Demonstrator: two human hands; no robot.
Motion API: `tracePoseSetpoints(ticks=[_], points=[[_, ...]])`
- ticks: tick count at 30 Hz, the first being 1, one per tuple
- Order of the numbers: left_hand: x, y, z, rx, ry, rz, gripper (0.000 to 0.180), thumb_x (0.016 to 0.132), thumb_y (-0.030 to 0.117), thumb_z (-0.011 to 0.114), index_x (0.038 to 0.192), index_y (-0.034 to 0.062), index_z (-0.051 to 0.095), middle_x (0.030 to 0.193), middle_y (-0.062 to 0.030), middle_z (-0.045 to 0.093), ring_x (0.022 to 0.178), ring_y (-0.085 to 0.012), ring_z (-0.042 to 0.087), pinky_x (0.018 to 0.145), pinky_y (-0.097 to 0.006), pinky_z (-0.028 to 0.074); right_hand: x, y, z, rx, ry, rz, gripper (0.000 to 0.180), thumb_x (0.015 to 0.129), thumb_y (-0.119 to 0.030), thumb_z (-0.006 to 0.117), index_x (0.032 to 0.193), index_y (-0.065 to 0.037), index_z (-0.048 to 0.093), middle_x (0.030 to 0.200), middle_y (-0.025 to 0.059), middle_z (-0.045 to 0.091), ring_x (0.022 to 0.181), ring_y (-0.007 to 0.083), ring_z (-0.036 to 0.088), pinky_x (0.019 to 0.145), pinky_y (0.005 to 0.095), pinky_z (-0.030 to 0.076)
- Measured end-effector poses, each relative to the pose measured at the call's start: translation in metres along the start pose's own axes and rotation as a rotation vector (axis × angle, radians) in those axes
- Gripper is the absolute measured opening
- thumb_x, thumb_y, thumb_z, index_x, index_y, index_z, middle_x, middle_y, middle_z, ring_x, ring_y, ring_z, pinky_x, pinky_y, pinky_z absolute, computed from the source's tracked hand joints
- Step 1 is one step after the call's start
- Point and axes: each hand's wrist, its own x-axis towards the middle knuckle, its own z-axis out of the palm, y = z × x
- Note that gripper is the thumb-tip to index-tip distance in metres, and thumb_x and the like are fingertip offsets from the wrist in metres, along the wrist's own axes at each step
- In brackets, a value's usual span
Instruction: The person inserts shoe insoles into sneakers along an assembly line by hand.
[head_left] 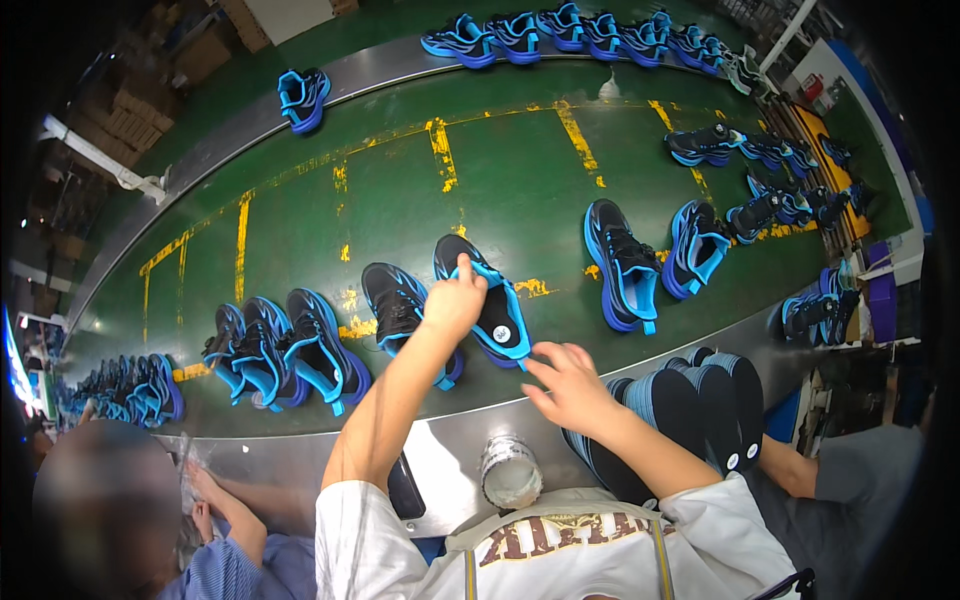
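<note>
A black and blue sneaker [492, 322] lies on the green belt in front of me, its toe pointing away. A white insole sticker shows inside it. My left hand [456, 302] is closed on its tongue and lacing, with the index finger stretched toward the toe; the other fingertips are partly hidden. Beside the sneaker's heel is my right hand [572, 388], thumb and fingers apart and holding nothing, a fingertip close to the heel loop. Whether it touches the loop I cannot tell. Another sneaker [393, 300] stands just left, partly behind my left forearm.
A metal ledge [300, 460] edges the belt, bearing a clear jar [511, 472], a dark phone [404, 490] and stacked black insoles [700, 405]. More sneakers [318, 340] stand left, with a pair [622, 265] to the right. Co-workers sit on both sides.
</note>
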Motion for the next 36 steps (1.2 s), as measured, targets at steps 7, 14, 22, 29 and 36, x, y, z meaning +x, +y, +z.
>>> tracePoseSetpoints(ticks=[7,14,22,29,36], points=[[-0.016,-0.062,-0.048,-1.179,0.386,-0.221,0.007,0.072,0.005,0.053,0.072,-0.0004,0.058,0.111,-0.0136,0.053,0.068,-0.0168,0.058,0.057,-0.025,0.044,-0.096,0.033,-0.08,-0.193,0.195,0.294,0.031,0.069,-0.018,0.06,0.098,-0.007,0.056,0.106,0.0173,0.046,0.098,0.0342,0.044,0.085,0.0417,0.034],[0.035,-0.002,-0.083,-2.286,0.358,-0.561,0.014,0.069,0.014,0.048,0.059,0.0126,0.039,0.048,0.002,0.033,0.04,-0.0095,0.028,0.038,-0.023,0.021,-0.189,0.02,-0.092,-0.339,0.076,0.654,0.058,0.058,-0.027,0.07,0.111,-0.011,0.052,0.114,0.0223,0.042,0.1,0.0371,0.043,0.081,0.0403,0.038],[0.104,0.166,-0.004,-0.715,0.228,0.069,0.061,0.071,0.036,0.06,0.12,0.0105,0.034,0.083,-0.0211,0.051,0.075,-0.0334,0.055,0.065,-0.041,0.045,-0.216,0.011,-0.071,-0.176,0.147,0.817,0.062,0.062,-0.025,0.067,0.118,-0.01,0.045,0.106,0.022,0.041,0.098,0.0374,0.042,0.081,0.0407,0.037],[0.122,0.13,-0.011,-0.447,0.38,0.074,0.034,0.077,0.034,0.053,0.099,0.008,0.051,0.074,-0.0137,0.054,0.065,-0.0307,0.056,0.056,-0.039,0.045,-0.21,0.014,-0.108,0.113,0.395,0.778,0.039,0.07,-0.015,0.065,0.103,0.002,0.055,0.11,0.0266,0.046,0.098,0.0347,0.05,0.083,0.0338,0.04],[0.079,0.076,-0.023,-0.857,0.198,-0.32,0.042,0.08,0.037,0.047,0.083,-0.0034,0.056,0.076,-0.022,0.057,0.074,-0.0356,0.056,0.067,-0.04,0.043,-0.109,0.065,-0.152,0.147,0.315,0.408,0.015,0.073,-0.01,0.06,0.081,0.003,0.061,0.083,0.01,0.059,0.066,0.0151,0.056,0.059,0.0264,0.044]])
